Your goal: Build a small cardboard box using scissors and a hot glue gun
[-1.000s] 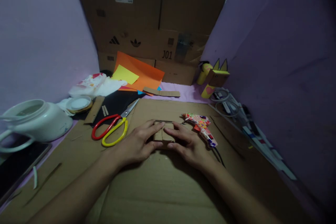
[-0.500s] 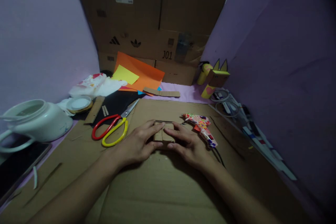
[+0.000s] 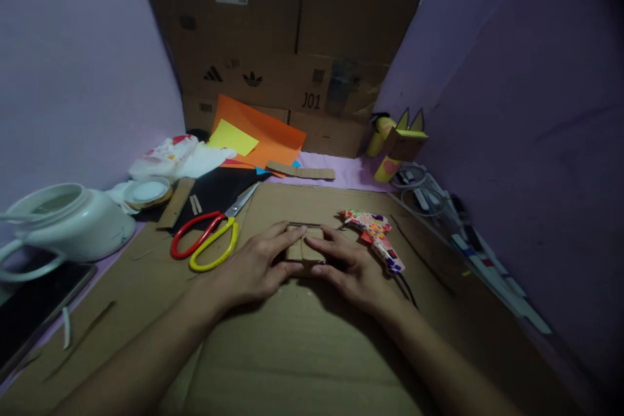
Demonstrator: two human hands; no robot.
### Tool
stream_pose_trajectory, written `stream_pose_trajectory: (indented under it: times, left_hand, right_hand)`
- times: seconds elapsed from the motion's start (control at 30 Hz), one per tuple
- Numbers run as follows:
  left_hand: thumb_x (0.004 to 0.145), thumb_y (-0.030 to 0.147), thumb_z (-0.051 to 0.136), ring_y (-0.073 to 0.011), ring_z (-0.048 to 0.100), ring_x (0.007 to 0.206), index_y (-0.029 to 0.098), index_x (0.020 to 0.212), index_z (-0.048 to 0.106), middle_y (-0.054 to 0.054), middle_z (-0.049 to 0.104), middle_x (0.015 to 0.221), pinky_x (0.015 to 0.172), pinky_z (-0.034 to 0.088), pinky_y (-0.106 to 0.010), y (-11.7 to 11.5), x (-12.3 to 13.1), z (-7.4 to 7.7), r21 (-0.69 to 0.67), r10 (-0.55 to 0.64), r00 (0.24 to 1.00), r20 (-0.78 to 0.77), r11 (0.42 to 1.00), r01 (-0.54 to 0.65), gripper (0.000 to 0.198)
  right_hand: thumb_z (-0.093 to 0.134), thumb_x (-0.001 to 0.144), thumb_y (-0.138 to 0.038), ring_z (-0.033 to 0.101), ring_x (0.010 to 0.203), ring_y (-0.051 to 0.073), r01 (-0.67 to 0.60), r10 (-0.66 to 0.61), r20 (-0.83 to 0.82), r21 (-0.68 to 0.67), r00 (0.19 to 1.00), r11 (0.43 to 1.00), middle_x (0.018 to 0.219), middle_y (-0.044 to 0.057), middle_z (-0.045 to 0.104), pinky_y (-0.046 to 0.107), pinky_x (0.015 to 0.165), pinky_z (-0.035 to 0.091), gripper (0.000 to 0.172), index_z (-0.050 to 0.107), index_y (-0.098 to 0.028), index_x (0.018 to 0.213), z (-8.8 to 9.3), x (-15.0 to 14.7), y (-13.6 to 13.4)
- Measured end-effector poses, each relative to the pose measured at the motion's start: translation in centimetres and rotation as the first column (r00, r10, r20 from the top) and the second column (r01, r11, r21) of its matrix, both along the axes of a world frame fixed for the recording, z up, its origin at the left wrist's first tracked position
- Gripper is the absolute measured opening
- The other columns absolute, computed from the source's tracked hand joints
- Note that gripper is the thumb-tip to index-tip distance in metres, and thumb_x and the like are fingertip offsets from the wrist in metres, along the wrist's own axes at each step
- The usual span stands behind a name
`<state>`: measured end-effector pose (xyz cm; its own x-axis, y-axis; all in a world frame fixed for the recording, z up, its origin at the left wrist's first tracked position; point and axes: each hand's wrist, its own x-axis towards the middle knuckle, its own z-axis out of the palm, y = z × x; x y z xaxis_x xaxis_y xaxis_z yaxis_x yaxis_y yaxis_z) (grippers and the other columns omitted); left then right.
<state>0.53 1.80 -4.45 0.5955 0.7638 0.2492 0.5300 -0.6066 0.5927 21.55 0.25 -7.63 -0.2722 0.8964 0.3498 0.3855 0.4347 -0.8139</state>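
A small cardboard box sits at the middle of the cardboard mat. My left hand grips its left side, index finger along the top and thumb at the near edge. From the right, my right hand closes on the same piece, its index finger on top and thumb at the front. The far side of the box and my other fingertips are partly hidden. Left of my hands lie scissors with one red and one yellow handle. A flower-patterned glue gun rests to the right.
A white pot and a dark phone-like slab stand at the left edge. Orange paper and a cardboard strip lie behind. A yellow-and-brown paper figure, coiled cable and pens line the right. A cardboard panel leans at the back.
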Motion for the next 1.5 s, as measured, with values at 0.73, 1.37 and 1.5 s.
stream_pose_trajectory:
  times: [0.73,1.37,1.5]
  left_hand:
    - [0.074,0.024,0.062,-0.0092,0.046,0.054,0.015,0.097,0.06,0.001,0.056,0.071,0.052,0.041,-0.02,-0.8,1.3,0.7,-0.001,0.395,0.853,0.341,0.908,-0.42,0.024]
    - [0.071,0.03,0.061,-0.0127,0.049,0.051,0.018,0.085,0.058,0.006,0.051,0.054,0.05,0.034,-0.023,-1.4,2.6,-0.2,-0.285,0.541,0.841,0.028,0.811,-0.512,0.019]
    - [0.07,0.028,0.061,-0.0126,0.05,0.051,0.019,0.07,0.053,0.006,0.052,0.054,0.048,0.032,-0.022,-1.3,2.5,-0.4,-0.326,0.503,0.864,-0.001,0.817,-0.476,0.012]
  right_hand:
    - [0.068,0.069,-0.043,0.063,0.096,0.024,0.042,-0.232,-0.389,-0.439,0.891,0.897,0.121,0.011,0.062,0.036,0.071,0.056,0.061,0.054,-0.02,0.124,1.9,-0.2,0.6]
    - [0.073,0.07,-0.027,0.057,0.108,0.024,0.046,-0.048,-0.047,-0.048,0.998,0.998,0.123,0.008,0.058,0.038,0.086,0.05,0.057,0.055,-0.028,0.125,0.4,0.4,0.8]
    - [0.075,0.068,-0.023,0.057,0.108,0.024,0.013,-0.013,-0.005,-0.033,1.0,0.999,0.121,0.009,0.059,0.038,0.087,0.049,0.058,0.056,-0.028,0.123,0.7,0.8,0.9]
